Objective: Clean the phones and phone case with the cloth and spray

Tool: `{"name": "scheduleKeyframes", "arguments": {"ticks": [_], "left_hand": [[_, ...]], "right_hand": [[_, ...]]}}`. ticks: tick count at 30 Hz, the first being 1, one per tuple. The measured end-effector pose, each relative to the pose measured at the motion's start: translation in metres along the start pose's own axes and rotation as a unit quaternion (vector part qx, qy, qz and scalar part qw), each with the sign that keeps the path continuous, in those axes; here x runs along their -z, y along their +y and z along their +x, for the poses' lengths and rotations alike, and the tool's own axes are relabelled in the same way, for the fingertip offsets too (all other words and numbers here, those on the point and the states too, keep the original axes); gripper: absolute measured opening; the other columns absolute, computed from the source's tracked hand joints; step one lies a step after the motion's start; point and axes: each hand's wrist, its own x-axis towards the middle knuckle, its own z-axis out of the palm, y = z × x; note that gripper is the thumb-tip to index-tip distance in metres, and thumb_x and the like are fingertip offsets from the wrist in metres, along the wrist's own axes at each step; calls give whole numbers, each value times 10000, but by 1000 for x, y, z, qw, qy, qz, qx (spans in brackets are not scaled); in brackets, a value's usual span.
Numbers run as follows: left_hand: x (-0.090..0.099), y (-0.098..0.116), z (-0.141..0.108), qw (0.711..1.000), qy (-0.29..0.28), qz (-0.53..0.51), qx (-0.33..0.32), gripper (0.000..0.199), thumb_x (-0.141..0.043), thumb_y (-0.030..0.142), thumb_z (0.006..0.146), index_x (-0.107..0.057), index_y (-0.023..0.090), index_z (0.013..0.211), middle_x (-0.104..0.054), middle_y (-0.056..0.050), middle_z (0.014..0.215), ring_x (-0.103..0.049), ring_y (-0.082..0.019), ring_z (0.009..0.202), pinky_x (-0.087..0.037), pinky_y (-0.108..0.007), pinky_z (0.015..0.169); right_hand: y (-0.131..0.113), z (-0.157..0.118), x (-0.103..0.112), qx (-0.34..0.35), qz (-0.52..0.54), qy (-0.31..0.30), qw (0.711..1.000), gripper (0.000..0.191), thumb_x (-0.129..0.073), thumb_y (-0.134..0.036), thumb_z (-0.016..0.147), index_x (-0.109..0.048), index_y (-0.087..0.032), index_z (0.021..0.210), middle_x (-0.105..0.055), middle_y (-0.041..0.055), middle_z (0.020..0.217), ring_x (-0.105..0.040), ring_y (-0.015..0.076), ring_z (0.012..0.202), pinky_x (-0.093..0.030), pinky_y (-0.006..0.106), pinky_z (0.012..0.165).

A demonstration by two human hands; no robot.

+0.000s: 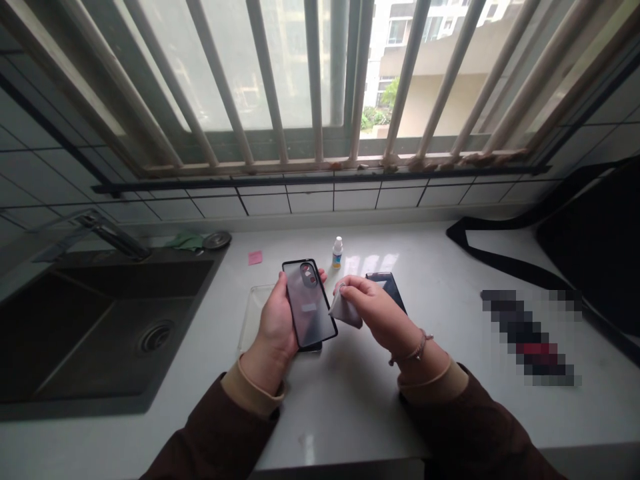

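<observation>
My left hand (280, 317) grips a phone case (313, 310) by its sides, thumb on the near edge and fingertips showing past the far edge. The case has a black frame, a frosted translucent back and a camera cutout at the top. Pinched in my right hand (367, 300) is a grey cloth (346, 312), its edge close to the case's right side. I cannot tell whether they touch. A dark flat device (395, 293) lies behind my right hand, partly covered by it. Under and left of the case rests a clear tray-like piece (255, 310).
A small white bottle (338, 253) stands behind the case, with a pink sponge-like piece (255, 257) to its left. The sink (200, 300) with its faucet (117, 237) is at left. A black bag (595, 247) with a strap lies right, near a blurred-out item (530, 337). A barred window rises behind.
</observation>
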Motion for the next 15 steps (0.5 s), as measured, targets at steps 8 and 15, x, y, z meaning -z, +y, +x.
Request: {"name": "scheduleKeyframes", "arguments": {"ticks": [8, 15], "left_hand": [[-3, -16, -3, 997, -55, 24, 44, 475, -401, 375, 1123, -744, 80, 1266, -800, -186, 1202, -764, -308, 1167, -572, -473, 1098], [-2, -13, -3, 995, -64, 10, 77, 547, -404, 466, 1113, -757, 63, 1228, -798, -211, 1175, -784, -338, 1094, -602, -482, 1042]], "right_hand": [[2, 1, 4, 17, -185, 7, 983, 230, -593, -385, 950, -700, -195, 877, -661, 3, 762, -605, 166, 706, -468, 268, 646], [0, -1, 0, 37, -165, -7, 986, 239, -614, -373, 945, -737, -182, 872, -780, 76, 1071, -703, 203, 896, -526, 290, 731]]}}
